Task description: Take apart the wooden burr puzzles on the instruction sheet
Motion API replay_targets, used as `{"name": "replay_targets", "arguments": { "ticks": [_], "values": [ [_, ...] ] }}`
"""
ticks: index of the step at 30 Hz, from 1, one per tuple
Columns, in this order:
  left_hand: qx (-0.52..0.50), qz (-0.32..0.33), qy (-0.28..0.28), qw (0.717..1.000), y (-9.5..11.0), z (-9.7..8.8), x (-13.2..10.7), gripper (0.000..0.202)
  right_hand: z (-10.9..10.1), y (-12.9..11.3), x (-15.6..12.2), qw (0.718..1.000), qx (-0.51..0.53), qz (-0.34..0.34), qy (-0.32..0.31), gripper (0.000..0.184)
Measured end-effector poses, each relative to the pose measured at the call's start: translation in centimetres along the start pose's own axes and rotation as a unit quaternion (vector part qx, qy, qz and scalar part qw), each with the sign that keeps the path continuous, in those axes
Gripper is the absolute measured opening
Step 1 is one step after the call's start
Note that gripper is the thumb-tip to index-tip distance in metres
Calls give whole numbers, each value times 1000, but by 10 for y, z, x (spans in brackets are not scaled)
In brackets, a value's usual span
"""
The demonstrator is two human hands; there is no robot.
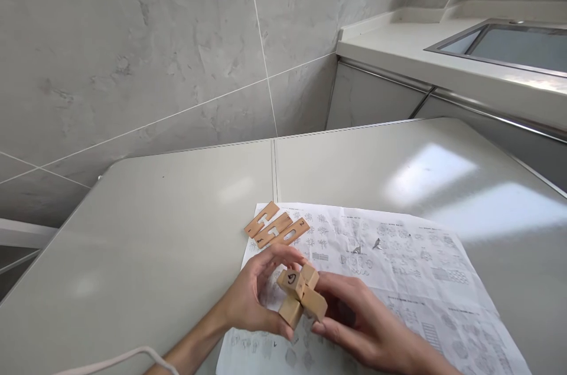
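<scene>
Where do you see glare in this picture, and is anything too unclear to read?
Head view: strong glare on the table toward picture right, fainter patches on its left; head view: the dark mark on the blocks shows clearly; head view: most of the fine print on the sheet is too small and faint to read.

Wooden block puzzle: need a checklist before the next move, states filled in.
1. Left hand on the block puzzle: ok, thumb and fingers curl around it.
2. Right hand supporting: ok, thumb and fingers at the puzzle's right side.
3. Puzzle's underside joints sound: cannot tell, hidden.
4. Numbered flat wooden pieces free of the left fingers: cannot tell, very close in view.
5. Printed sheet smooth: not ok, creased.
6. White cable away from puzzle: ok, near the left forearm.
</scene>
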State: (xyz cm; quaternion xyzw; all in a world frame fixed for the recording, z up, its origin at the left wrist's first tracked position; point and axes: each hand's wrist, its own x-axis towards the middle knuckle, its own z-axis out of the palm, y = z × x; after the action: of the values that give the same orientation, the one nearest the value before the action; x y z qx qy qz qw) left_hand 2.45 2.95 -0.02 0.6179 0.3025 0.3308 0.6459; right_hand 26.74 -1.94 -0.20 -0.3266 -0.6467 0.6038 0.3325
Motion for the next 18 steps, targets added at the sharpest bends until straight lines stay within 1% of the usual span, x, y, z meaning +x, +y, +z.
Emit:
{"name": "replay_targets", "arguments": {
  "ticks": [3, 6, 8, 11, 13, 16, 18],
  "values": [
    [13, -8, -15, 1000, 1, 2, 0, 91, 0, -6, 3, 1000, -9, -9, -29, 19],
    [14, -11, -26, 999, 2, 3, 0, 90, 3, -4, 5, 1000, -9, -3, -22, 14],
    [7, -7, -27, 1000, 1, 4, 0, 88, 5, 2, 5, 1000, -14, 11, 9, 12],
    [11, 8, -5, 1000, -3, 6, -1, 86, 9, 13, 4, 995, -38, 20, 92, 22],
    [31, 21, 13, 999, -6, 8, -1, 85, 11, 19, 4, 990, -56, 14, 127, 22],
    [63, 35, 37, 997, -8, 9, -2, 84, 13, 22, 3, 988, -66, 5, 141, 11],
    [78, 39, 55, 995, -8, 10, -2, 82, 14, 23, 3, 988, -64, 5, 141, 10]
  ]
}}
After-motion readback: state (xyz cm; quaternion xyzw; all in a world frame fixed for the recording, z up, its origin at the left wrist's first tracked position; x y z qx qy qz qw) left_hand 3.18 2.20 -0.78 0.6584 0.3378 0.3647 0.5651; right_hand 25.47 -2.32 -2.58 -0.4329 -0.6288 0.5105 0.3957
